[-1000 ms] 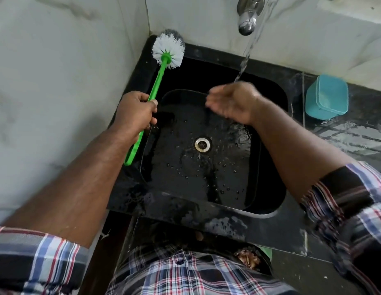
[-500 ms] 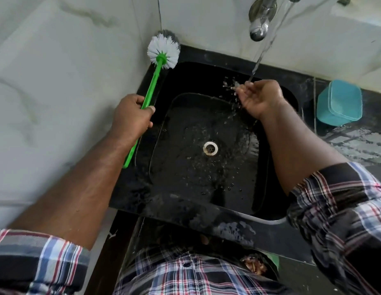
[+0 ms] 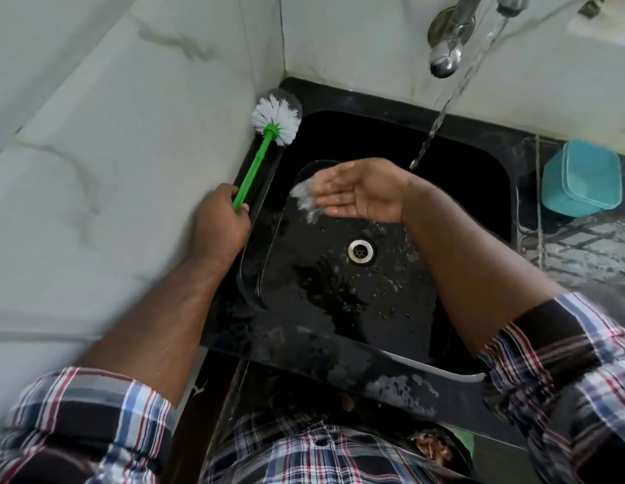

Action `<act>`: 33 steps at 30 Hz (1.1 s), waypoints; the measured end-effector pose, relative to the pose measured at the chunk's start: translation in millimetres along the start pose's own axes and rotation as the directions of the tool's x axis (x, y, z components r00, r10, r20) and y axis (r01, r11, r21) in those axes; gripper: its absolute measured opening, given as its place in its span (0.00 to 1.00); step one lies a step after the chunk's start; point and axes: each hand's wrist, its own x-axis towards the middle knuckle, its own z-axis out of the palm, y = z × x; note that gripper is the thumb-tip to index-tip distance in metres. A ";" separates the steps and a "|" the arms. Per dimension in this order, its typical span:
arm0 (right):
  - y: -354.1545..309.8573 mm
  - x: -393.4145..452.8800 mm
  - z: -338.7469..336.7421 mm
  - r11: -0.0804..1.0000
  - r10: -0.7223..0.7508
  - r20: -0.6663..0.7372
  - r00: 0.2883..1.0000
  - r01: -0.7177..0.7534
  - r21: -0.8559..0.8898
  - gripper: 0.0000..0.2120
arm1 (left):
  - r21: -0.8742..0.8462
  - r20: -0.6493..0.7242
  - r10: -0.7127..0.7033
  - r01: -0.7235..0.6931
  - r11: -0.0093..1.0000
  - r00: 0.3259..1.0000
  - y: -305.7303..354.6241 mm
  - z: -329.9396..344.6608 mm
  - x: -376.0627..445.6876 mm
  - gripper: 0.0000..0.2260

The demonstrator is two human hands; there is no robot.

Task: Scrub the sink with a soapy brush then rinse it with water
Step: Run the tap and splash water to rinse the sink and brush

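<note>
So nearest to us the sink (image 3: 339,365) front rim is wet and a bit foamy, and the basin floor around the drain (image 3: 360,251) is beaded with droplets, no real suds left that we can spot. Our left hand (image 3: 218,223) has its fingers wrapped tight around the green handle of the brush (image 3: 265,141), same grip as a second ago, with the white bristle head parked up in the back-left corner on the rim, out of the basin, so we'd say scrubbing is done for now. The change is on the other side: half a second ago our right hand (image 3: 366,192) was up under the stream catching water at its fingertips, and now it has swung left and lower across the basin, flat and palm-up, fingers straight and close together, with a blurry splash flying off the tips toward the left wall. Looks like we're scooping water and flinging it at the parts the stream can't reach, so we're well into the rinse. Further back the water (image 3: 440,124) is pouring from the tap (image 3: 445,61) and now falls just past the wrist into the basin. A teal box (image 3: 581,178) sits on the tabletop to the right, well clear of it all. Probably a few more flings needed, especially the left and front walls.
</note>
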 end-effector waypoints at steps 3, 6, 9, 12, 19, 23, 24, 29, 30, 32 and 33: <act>10.6 -4.9 -4.3 1.000 0.004 -0.080 0.997 -0.003 0.018 0.13 | 0.024 -0.007 0.000 0.000 1.000 1.000 -1.5 2.5 -0.4 0.16; 16.2 -6.5 -31.3 0.989 -0.020 -0.301 0.953 0.064 0.135 0.11 | 0.027 -0.029 -0.004 0.005 1.000 1.000 -0.1 3.1 -2.4 0.15; 10.0 -10.6 -61.3 0.927 -0.031 -0.452 0.891 0.194 0.320 0.10 | -0.015 -0.050 -0.005 0.004 1.000 0.999 10.8 3.1 -5.5 0.14; -8.7 -15.7 -78.0 0.832 -0.024 -0.536 0.844 0.315 0.457 0.09 | -0.114 0.018 -0.032 0.034 0.993 0.999 37.4 11.8 -7.5 0.13; -39.7 -48.1 -60.3 0.952 -0.081 -0.368 0.926 0.181 0.247 0.11 | -0.622 0.369 -0.139 0.355 0.698 0.919 121.8 50.4 -19.2 0.07; -50.9 -77.7 -71.0 0.988 -0.152 -0.314 0.937 0.147 -0.041 0.12 | -0.802 0.527 -0.058 0.519 0.297 0.848 180.4 78.7 -18.1 0.04; -54.3 -81.2 -77.5 0.984 -0.178 -0.382 0.907 0.168 -0.061 0.12 | -0.807 0.546 -0.053 0.542 0.236 0.836 192.7 85.7 -16.4 0.05; -69.9 -87.2 -94.6 0.959 -0.279 -0.578 0.767 0.253 -0.127 0.08 | -0.790 0.611 -0.011 0.609 -0.069 0.791 238.6 107.8 -16.8 0.07; -73.2 -86.7 -93.3 0.949 -0.312 -0.581 0.752 0.276 -0.153 0.07 | -0.787 0.612 0.008 0.610 -0.092 0.791 243.3 109.3 -18.1 0.06; -86.0 -85.7 -89.1 0.917 -0.398 -0.597 0.697 0.304 -0.257 0.05 | -0.789 0.605 0.035 0.605 -0.103 0.795 247.2 110.7 -20.3 0.04; -93.9 -80.5 -91.7 0.896 -0.443 -0.625 0.642 0.312 -0.315 0.05 | -0.793 0.600 0.045 0.601 -0.100 0.799 247.5 110.0 -20.6 0.03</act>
